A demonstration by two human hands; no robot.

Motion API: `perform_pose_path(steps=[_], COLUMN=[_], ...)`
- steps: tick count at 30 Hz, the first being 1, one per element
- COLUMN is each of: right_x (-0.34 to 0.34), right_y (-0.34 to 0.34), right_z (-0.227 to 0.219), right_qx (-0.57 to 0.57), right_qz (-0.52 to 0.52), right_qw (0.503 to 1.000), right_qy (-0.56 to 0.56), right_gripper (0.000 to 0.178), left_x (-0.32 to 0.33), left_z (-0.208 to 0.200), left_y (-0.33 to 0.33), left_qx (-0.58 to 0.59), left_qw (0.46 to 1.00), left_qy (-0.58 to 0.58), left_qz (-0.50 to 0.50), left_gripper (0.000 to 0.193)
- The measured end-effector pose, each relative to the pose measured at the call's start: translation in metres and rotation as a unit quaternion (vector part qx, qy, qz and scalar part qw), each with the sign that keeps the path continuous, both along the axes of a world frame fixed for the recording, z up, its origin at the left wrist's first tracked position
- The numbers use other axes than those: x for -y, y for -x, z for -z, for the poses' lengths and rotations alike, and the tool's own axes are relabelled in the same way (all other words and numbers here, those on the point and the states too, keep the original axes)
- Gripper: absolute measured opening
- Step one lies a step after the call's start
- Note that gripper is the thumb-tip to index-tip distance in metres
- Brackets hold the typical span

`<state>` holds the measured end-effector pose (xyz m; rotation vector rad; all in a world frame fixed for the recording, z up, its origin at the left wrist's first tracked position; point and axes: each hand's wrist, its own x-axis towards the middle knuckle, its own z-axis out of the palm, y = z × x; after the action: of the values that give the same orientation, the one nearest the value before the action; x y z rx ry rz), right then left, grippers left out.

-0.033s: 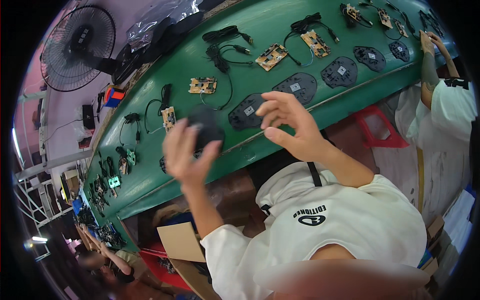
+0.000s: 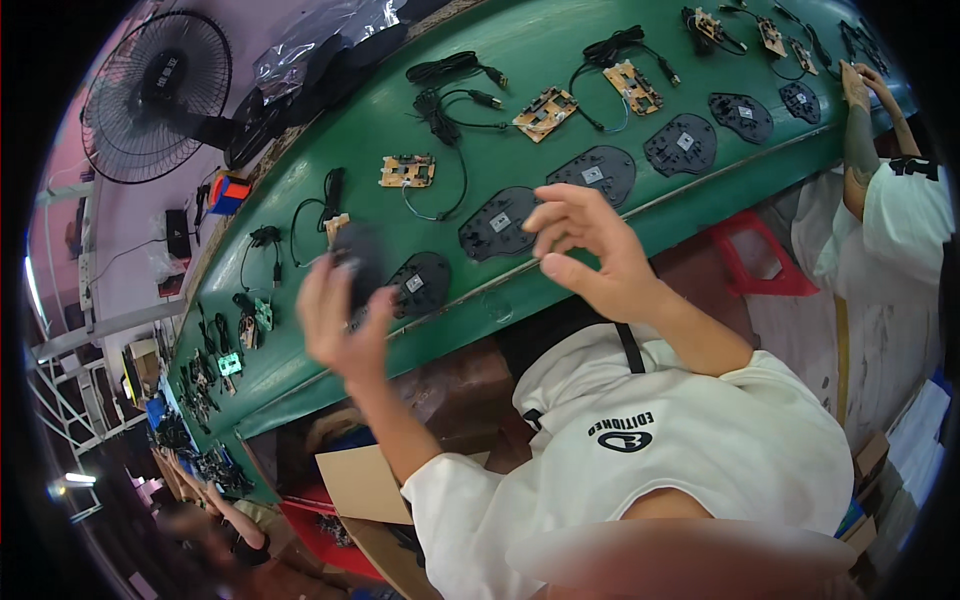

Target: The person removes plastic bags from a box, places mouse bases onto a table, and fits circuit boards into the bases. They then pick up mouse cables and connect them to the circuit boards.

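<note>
My left hand [image 2: 340, 325] is over the green table, its fingers and thumb closed round a black plastic base shell [image 2: 364, 258]; both are smeared by motion. Just right of it lies another base shell [image 2: 420, 285] with a pale square label. My right hand [image 2: 595, 240] hovers with its fingers apart and bent, nothing in them, near the edge of a further base shell [image 2: 490, 225]. Beyond the held shell, a tan circuit board [image 2: 337, 224] is partly covered. Another circuit board [image 2: 406, 170] with a black cable lies between the hands, farther back.
More base shells [image 2: 680, 145] form a row along the near edge of the green table [image 2: 330, 390]. Circuit boards [image 2: 545, 113] with coiled cables lie behind them. A fan [image 2: 160, 95] stands at far left. A co-worker's hands [image 2: 862, 85] are at far right; an open carton [image 2: 365, 483] is below.
My left hand has moved left with the black base shell, uncovering the shell on the table beside it. My right hand has hardly moved.
</note>
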<state>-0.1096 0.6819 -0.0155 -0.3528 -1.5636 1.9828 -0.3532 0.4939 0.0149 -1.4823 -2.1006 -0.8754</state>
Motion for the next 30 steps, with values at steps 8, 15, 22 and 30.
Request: perform_pose_path(steps=[8, 15, 22, 30], right_x=[-0.027, -0.030, -0.028, -0.035], right_y=[-0.035, -0.029, -0.026, -0.044], right_z=[0.028, 0.029, 0.032, 0.040], right_qx=[0.023, 0.028, 0.027, 0.043], right_qz=[0.046, 0.032, 0.031, 0.083], right_qw=[0.997, 0.998, 0.999, 0.996], right_qy=[0.063, 0.038, 0.034, -0.013], right_gripper=[0.046, 0.041, 0.039, 0.038], left_x=[0.221, 0.224, 0.213, 0.199], left_z=[0.047, 0.043, 0.028, 0.040], left_y=[0.125, 0.128, 0.142, 0.137], left_qx=[0.158, 0.213, 0.316, 0.317], left_qw=[0.949, 0.935, 0.908, 0.918], left_qy=[0.086, 0.208, 0.232, 0.181], left_qz=[-0.260, -0.191, -0.150, -0.154], left_gripper=[0.037, 0.044, 0.050, 0.050])
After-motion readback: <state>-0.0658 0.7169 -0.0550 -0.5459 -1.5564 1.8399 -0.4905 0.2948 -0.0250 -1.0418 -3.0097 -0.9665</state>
